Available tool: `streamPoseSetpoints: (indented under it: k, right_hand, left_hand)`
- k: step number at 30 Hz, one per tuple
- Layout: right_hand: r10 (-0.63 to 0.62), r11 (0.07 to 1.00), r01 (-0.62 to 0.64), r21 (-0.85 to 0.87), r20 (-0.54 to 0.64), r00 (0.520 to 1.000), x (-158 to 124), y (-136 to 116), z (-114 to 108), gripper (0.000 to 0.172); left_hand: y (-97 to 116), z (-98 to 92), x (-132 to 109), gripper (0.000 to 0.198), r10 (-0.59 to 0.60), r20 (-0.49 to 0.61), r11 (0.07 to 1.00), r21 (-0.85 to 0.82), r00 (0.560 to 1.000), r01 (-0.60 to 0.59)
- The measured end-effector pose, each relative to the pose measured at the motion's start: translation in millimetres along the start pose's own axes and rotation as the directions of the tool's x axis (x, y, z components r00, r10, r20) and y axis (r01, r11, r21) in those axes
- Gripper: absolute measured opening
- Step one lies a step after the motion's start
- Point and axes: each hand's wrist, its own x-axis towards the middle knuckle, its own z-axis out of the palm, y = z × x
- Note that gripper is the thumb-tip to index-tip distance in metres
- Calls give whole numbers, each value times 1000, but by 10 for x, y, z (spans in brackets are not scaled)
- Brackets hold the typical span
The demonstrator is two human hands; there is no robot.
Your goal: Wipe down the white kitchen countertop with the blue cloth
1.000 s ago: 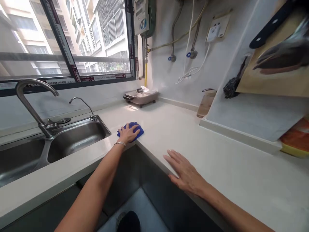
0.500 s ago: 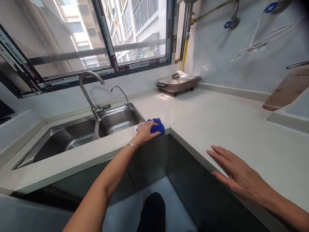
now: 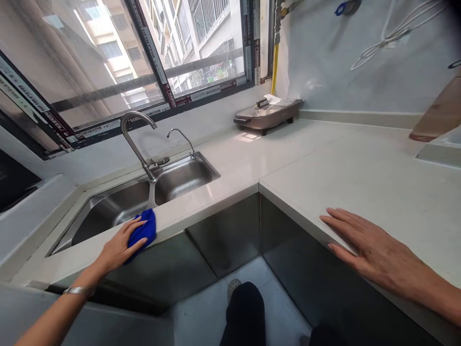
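Observation:
My left hand (image 3: 117,247) presses a blue cloth (image 3: 144,230) onto the front strip of the white countertop (image 3: 230,163), right by the front rim of the steel double sink (image 3: 108,211). Its fingers are curled over the cloth. My right hand (image 3: 370,250) lies flat with fingers stretched out on the right-hand run of the counter, near its front edge, holding nothing.
A tall tap (image 3: 135,139) and a small tap (image 3: 182,139) stand behind the sink. A metal lidded pan (image 3: 266,114) sits in the far corner under the window. A wooden board (image 3: 437,113) leans at the right wall. My legs and shoe show on the floor below.
My left hand has slid the blue cloth leftward along the counter's front strip, from the inner corner to the sink's front rim. The right hand has stayed flat.

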Motion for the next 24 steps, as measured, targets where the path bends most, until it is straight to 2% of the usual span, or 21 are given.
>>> streamPoseSetpoints:
  k: [2,3,5,7,10,14,18,24]
  right_hand:
    - [-2,1000,2,-1,-16,1000,0,-4,22,56]
    - [-1,1000,1,2,-26,1000,1,-4,30,56]
    - [-3,1000,4,10,-47,999,5,-2,41,57]
    - [-14,1000,15,14,-61,998,13,0,41,58]
    - [-16,1000,17,10,-48,999,41,-9,30,59]
    - [6,1000,-6,-3,-16,1000,83,-50,11,56]
    - [35,999,-35,-3,-11,999,113,-116,-20,54]
    - [112,993,-109,-47,62,992,182,-224,-127,50]
  left_hand:
    - [-275,-55,-133,75,2,5,999,44,1000,-2]
    - [-342,-72,-160,74,14,4,997,82,1000,-15]
    - [-333,-82,-138,75,55,2,988,146,998,-54]
    - [-173,-66,-40,77,83,20,986,147,996,-85]
    - [235,-22,188,81,95,78,991,87,992,-101]
    - [901,72,589,84,165,121,984,47,979,-171]
    - [1630,255,1089,81,281,100,958,33,954,-286]
    - [2767,611,1867,79,464,0,886,4,886,-464]
